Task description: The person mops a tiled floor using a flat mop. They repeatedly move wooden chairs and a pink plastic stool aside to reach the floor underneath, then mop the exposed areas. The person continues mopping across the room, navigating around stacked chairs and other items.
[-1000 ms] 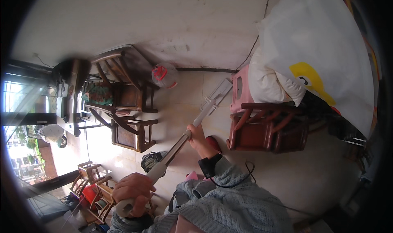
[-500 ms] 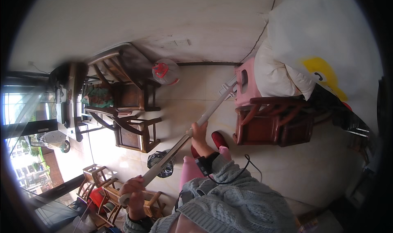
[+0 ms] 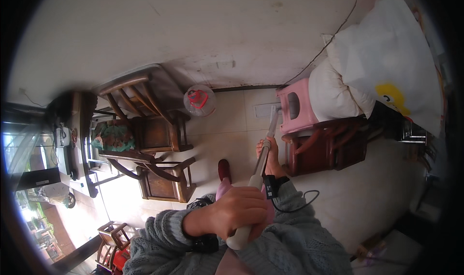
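- The mop (image 3: 261, 162) slants across the middle, its grip end low near the person's body and its head (image 3: 264, 111) flat on the floor (image 3: 217, 144), just beside the pink stool (image 3: 305, 113); whether the two touch cannot be told.
- The left hand (image 3: 237, 211) is at the grip end, its fingers curled closed around the pole, back of the hand up, a little of the end showing below.
- The right hand (image 3: 272, 155) is farther along, toward the head; its fingers wrap the pole too, with the tips showing on the left side.
- A black band (image 3: 269, 187) sits on the right wrist, with a dark cable (image 3: 314, 193) looping off to the right.
- On the stool rests a white cushion (image 3: 328, 91), with a big white bag (image 3: 377, 57) against it.
- A red-brown chair (image 3: 311, 154) stands just below the stool in the view.
- Left of the mop, a clear bottle (image 3: 197, 99) with red parts is near the wall (image 3: 193, 28), beside dark wooden chairs (image 3: 153, 134).
- A red shoe (image 3: 224, 169) is on the floor, left of the pole.
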`<state>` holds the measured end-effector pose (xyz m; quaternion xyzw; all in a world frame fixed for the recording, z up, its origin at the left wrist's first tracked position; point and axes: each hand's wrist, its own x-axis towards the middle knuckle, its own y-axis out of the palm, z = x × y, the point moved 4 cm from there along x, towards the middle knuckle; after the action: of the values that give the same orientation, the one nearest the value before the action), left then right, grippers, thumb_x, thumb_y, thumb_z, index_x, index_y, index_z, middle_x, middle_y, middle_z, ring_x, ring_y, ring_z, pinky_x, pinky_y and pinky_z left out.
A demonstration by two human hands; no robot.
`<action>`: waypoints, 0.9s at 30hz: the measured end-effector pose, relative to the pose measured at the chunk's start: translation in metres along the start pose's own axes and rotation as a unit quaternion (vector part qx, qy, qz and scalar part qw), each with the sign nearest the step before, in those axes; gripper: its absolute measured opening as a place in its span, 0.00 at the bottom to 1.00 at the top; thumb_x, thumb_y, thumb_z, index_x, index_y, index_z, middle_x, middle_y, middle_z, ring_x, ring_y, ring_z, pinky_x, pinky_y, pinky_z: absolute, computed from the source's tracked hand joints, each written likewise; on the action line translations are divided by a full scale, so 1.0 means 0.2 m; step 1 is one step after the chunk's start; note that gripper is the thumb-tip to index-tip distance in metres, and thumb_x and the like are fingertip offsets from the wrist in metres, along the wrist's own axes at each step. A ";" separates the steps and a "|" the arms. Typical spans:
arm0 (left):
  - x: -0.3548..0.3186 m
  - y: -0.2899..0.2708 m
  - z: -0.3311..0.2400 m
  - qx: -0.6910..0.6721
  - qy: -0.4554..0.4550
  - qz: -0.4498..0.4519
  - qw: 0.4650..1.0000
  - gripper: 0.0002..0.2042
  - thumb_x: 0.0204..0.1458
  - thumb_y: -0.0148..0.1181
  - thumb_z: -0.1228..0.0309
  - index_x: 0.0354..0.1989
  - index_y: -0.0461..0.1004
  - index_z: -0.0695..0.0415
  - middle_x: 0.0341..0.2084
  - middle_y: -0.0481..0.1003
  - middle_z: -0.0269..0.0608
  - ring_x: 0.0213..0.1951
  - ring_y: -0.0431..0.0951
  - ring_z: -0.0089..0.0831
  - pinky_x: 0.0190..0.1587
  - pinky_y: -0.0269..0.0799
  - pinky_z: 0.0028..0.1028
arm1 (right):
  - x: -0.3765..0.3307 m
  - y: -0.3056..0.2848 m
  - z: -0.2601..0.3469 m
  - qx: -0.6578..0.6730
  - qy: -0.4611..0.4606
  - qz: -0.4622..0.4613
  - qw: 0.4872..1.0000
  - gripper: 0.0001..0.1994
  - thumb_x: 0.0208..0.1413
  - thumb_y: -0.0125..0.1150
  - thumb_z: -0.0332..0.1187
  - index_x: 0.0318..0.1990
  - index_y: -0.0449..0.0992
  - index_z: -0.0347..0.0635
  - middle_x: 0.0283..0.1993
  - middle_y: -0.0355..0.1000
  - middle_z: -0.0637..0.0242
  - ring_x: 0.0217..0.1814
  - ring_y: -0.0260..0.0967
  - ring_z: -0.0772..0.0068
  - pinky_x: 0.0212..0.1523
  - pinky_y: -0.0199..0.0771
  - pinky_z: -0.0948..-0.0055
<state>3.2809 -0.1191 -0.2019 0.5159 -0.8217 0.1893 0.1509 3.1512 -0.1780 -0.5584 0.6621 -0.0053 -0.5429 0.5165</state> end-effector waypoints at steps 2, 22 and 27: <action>0.01 -0.06 -0.05 -0.022 0.011 0.027 0.999 0.09 0.25 0.58 0.74 0.16 0.63 0.56 0.15 0.63 0.36 0.19 0.65 0.36 0.22 0.59 0.31 | -0.03 0.04 -0.07 0.022 -0.008 -0.005 1.000 0.11 0.52 0.52 0.40 0.24 0.65 0.45 0.20 0.63 0.69 0.22 0.62 0.75 0.24 0.63 0.78; -0.40 -0.62 -0.65 -0.041 0.007 0.013 0.999 0.14 0.42 0.60 0.71 0.10 0.66 0.58 0.10 0.69 0.38 0.14 0.74 0.34 0.19 0.73 0.30 | -0.30 0.46 -0.93 -0.080 0.041 -0.012 0.996 0.04 0.52 0.52 0.31 0.29 0.65 0.42 0.21 0.66 0.66 0.23 0.67 0.71 0.25 0.71 0.70; -0.50 -0.72 -0.48 0.032 -0.090 -0.013 0.995 0.08 0.37 0.63 0.79 0.19 0.67 0.60 0.21 0.71 0.41 0.27 0.75 0.41 0.31 0.73 0.33 | -0.02 0.48 -0.76 -0.107 -0.028 -0.018 0.994 0.05 0.51 0.52 0.29 0.28 0.65 0.39 0.20 0.65 0.64 0.21 0.66 0.70 0.25 0.70 0.71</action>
<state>3.4577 -0.0521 -0.1390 0.5464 -0.8184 0.1667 0.0624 3.3125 -0.1180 -0.5088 0.5874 0.0505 -0.5679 0.5743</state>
